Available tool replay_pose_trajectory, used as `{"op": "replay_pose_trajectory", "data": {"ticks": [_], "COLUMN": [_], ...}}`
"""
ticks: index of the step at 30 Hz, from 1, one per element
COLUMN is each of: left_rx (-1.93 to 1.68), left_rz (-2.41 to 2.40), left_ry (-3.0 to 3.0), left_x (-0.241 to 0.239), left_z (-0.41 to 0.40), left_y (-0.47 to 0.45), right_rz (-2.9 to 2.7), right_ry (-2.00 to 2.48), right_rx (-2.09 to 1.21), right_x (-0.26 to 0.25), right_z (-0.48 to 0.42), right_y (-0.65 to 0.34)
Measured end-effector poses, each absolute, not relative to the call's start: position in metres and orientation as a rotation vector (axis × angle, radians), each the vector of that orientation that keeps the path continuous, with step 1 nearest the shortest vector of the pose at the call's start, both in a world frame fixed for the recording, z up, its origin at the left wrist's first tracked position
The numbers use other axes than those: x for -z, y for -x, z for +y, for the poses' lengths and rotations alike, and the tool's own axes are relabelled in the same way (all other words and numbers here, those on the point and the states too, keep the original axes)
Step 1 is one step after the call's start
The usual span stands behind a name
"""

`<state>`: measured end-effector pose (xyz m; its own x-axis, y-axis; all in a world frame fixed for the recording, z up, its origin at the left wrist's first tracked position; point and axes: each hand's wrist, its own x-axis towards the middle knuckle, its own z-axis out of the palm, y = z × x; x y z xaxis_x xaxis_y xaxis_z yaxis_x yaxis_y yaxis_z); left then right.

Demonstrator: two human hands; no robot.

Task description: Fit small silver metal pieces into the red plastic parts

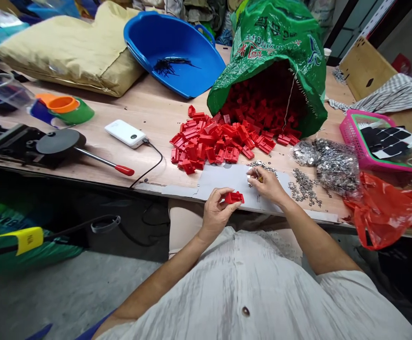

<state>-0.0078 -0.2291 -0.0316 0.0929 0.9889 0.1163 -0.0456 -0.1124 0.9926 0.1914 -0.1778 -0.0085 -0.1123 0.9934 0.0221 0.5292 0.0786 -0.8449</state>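
Observation:
Between the thumb and fingers of my left hand (217,210) is a small red plastic housing (234,198), its hollow side facing up, held just over the table's front edge. My right hand (267,185) is closed in a pinch above the grey sheet (223,178). Something small and yellowish shows at its fingers, too little of it to name. Just beyond those fingertips lie small metal parts (262,165). A heap of similar red plastic housings (209,141) spreads behind both hands, spilling from a green woven sack (280,33).
Loose metal pieces (305,186) and clear bags of metal parts (336,165) lie at right, near a pink basket (349,141) and a red plastic bag (400,208). Left are a white power bank (126,133) with cable and a red-handled lever tool (97,157). A blue basin (191,78) stands behind.

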Motion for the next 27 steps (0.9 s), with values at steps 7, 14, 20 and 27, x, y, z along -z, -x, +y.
{"op": "replay_pose_trajectory", "data": {"ticks": [7, 14, 20, 27], "left_rx": [-1.380, -1.467, -1.471, -1.405], "left_rz": [1.191, 1.104, 1.062, 1.101], "left_ry": [-1.799, -2.065, -2.084, -1.870], "left_x": [0.030, 0.023, 0.021, 0.022], "left_z": [-0.228, -0.230, -0.232, -0.233], "left_y": [-0.001, -0.003, -0.004, -0.004], "right_rz": [-1.519, -1.501, -1.516, -1.499], "right_ry": [1.381, 1.381, 1.360, 1.318], "right_rx": [-1.116, -1.128, -1.149, -1.217], "right_x": [0.011, 0.016, 0.013, 0.007], "right_z": [-0.209, -0.213, -0.217, -0.221], "right_y": [-0.173, -0.175, -0.174, -0.178]}}
